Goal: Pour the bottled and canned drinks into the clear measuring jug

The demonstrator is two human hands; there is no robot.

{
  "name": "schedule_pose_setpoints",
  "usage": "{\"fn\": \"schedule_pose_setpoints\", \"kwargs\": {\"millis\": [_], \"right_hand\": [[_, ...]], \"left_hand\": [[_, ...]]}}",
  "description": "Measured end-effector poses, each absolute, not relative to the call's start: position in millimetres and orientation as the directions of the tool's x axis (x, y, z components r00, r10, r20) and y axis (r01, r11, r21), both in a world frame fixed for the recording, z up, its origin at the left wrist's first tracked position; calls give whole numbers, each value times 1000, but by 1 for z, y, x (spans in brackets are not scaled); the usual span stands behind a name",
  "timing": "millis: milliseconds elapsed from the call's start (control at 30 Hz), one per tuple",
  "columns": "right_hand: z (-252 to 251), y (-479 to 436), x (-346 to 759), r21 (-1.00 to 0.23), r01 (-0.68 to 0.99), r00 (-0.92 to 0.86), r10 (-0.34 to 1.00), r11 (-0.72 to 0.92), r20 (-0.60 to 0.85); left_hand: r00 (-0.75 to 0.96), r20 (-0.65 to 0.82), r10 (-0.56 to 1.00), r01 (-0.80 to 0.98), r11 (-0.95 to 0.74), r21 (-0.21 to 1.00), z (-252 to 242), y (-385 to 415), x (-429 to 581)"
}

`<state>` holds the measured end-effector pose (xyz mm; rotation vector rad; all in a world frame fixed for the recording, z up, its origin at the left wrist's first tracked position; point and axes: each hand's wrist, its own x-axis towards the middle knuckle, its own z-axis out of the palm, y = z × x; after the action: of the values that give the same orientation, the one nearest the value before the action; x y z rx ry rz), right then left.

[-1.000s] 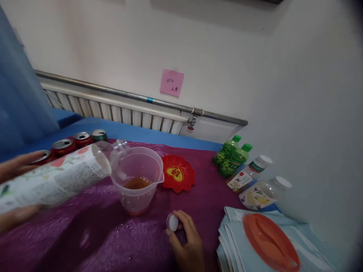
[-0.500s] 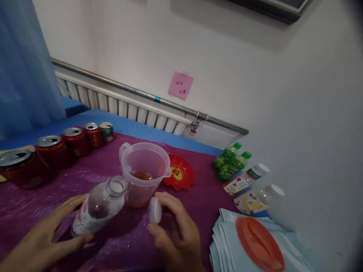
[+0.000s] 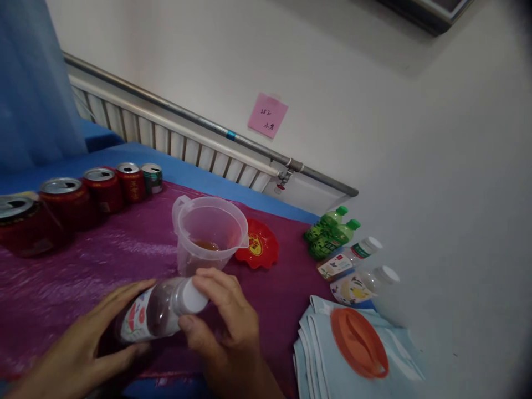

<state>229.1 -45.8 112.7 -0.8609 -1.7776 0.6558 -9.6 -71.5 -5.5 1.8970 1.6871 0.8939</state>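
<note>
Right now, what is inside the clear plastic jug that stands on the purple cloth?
The clear jug holds a shallow pool of brown liquid at its bottom; the rest looks empty. The right hand and the bottle cover part of its base.

Purple-covered table (image 3: 124, 249), red cans (image 3: 103, 188), measuring jug (image 3: 208, 233), red dish (image 3: 257, 249), bottles (image 3: 336, 238), folded cloth (image 3: 316, 354)

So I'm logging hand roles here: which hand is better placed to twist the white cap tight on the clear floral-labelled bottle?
Probably the right hand: its fingers already pinch the white cap, while the left hand steadies the bottle.
</note>
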Motion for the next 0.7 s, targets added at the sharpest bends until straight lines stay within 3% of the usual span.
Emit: {"fn": "schedule_pose_setpoints", "kwargs": {"millis": [333,567,700], "right_hand": [[103,-43,225,-652,304,-325,719,695,614],[81,-43,239,-571,312,-290,649,759,704],[57,-42,266,-559,410,-341,689,721,639]], "left_hand": [[14,241,971,583,-203,787,8,-77,3],[-173,108,979,386,-34,922,34,-64,-7],[-408,32,912,313,107,944,57,-26,-29]]}}
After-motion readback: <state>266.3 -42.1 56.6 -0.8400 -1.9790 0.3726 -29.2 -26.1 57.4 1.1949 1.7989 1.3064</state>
